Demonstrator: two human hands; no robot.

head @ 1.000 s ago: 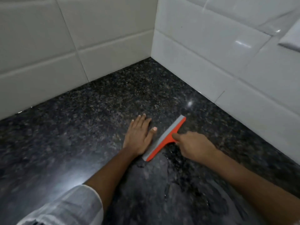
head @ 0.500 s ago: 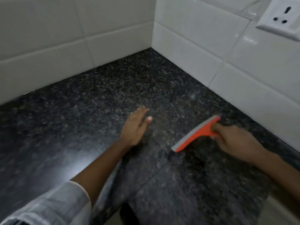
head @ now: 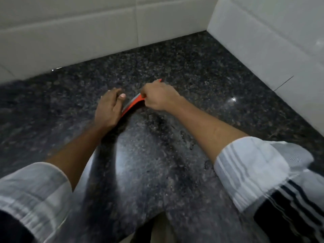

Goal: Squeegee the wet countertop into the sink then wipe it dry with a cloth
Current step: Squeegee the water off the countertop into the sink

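Observation:
An orange squeegee [head: 132,104] with a grey blade lies edge-down on the black speckled granite countertop [head: 201,72]. My right hand [head: 160,98] is closed around its handle and hides most of it; only the lower blade end and an orange tip beyond the knuckles show. My left hand [head: 108,109] rests flat on the stone with fingers together, right beside the blade's left end. Water streaks and droplets [head: 185,137] glisten on the counter below the squeegee. No sink or cloth is in view.
White tiled walls [head: 87,35] meet at a corner at the upper right and close off the counter's back and right sides. The counter's front edge runs along the bottom of the frame. Both white striped sleeves are rolled to the forearms.
My right hand has brought the squeegee back leftward, from near the right wall to right beside my left hand. The view has shifted left, and the wall socket has left the frame.

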